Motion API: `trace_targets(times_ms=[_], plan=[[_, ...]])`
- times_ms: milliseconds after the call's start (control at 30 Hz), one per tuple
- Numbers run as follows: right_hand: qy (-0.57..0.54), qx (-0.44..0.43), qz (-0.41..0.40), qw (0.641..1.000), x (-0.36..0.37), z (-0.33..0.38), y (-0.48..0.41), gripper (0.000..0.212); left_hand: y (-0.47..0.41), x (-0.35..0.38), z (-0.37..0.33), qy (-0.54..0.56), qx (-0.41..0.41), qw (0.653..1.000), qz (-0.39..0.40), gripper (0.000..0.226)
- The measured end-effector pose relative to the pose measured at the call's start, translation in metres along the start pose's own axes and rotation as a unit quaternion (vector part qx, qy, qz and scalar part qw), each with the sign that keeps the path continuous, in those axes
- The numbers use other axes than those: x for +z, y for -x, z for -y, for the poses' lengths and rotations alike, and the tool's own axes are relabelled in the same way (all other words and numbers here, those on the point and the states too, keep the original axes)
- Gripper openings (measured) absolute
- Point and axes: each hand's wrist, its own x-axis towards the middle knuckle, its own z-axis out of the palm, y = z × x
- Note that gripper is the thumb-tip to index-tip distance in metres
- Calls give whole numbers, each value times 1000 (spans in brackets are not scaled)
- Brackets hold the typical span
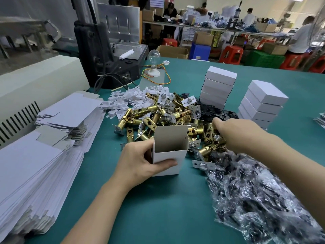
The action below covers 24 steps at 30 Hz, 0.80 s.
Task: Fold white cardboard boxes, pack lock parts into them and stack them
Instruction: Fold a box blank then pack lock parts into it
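Left hand [140, 161] grips open white box [168, 155]; right hand [235, 132], grip indiscernible, reaches into brass latch-bolt pile [158, 117] behind box; advise holding mouth upright.

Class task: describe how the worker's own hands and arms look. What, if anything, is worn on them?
Both the left hand and right hand are bare: no gloves, rings or watch show. The left forearm and right forearm are uncovered as far as the frame shows, with no sleeve in view.
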Motion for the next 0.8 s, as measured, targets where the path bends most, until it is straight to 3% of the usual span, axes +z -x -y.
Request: trace_targets(times_ms=[167,333,433,567,633,700,800], plan=[[-52,5,-26,998,-19,-20,-3,58,-1,0,0,4,-6,1000,0,44],[-228,-14,-111,967,-52,-39,1,41,-2,0,-1,3,-43,999,-8,35],[-378,-67,-187,904,-62,-32,5,36,-3,1,0,3,-91,996,-18,44],[-600,-173,-236,745,-67,-4,13,33,-3,1,-1,-10,-123,992,-20,65],[-655,-212,-246,682,-66,11,13,30,-3,1,-1,-6,-137,990,-23,66],[-667,-234,-266,655,-64,26,9,27,-3,1,0,-4,-143,989,-25,68],[-621,-235,-307,682,-57,47,2,22,-2,1,-1,-6,-126,992,-31,65]])
